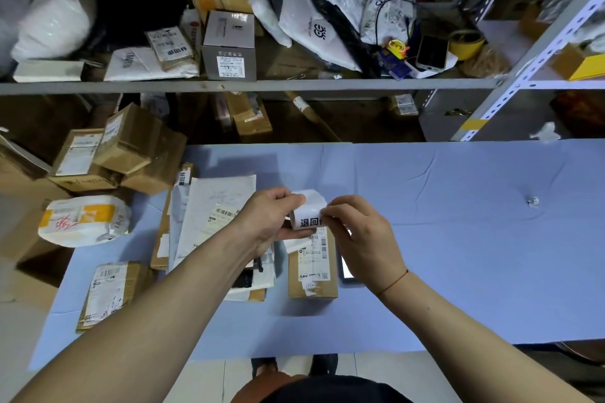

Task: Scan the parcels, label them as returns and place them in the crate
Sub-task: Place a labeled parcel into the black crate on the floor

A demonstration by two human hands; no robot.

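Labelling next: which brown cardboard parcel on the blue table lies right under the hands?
The small brown cardboard box beneath the right hand; others lie further left.

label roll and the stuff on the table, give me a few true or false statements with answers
1. Both hands hold the label roll. True: the left hand grips it, the right hand pinches its edge.
2. The roll rests on the table. False: it is held up above a brown box.
3. The brown box lies below the roll with its shipping label up. True.
4. The phone lies on the blue table. False: it is on the shelf above.
5. The right wrist wears a red string. True.
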